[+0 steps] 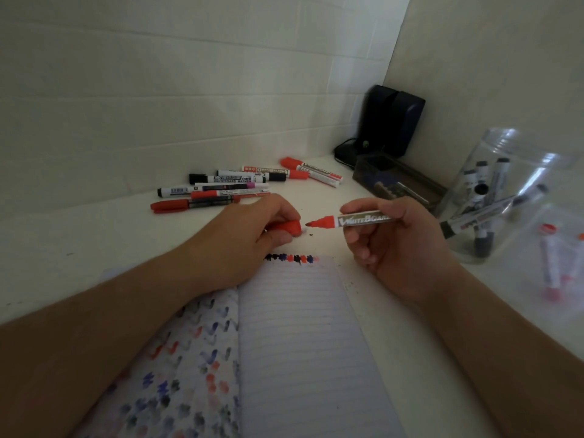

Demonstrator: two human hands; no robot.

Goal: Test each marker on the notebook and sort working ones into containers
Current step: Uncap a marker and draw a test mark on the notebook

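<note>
**Red marker uncapped between 2 hands**

Red ink is showing on the bare tip of the whiteboard marker (354, 221), which the right hand (395, 245) is holding level, fingers curled round the barrel, tip pointing toward the left hand (249, 235). The left hand is gripping the red cap (289, 228) in curled fingers, its open end just beside the tip but apart from it. Directly below both hands the notebook (303, 336) is lying open on the white worktop (94, 248), a row of red, blue and black test marks (290, 258) running along its top edge. Beyond the left hand a loose group of markers (240, 184) is lying on the worktop. To the right of the right hand a clear jar (502, 197) is holding several black-capped markers; a second clear container (559, 263) beside it is holding red ones.
</note>
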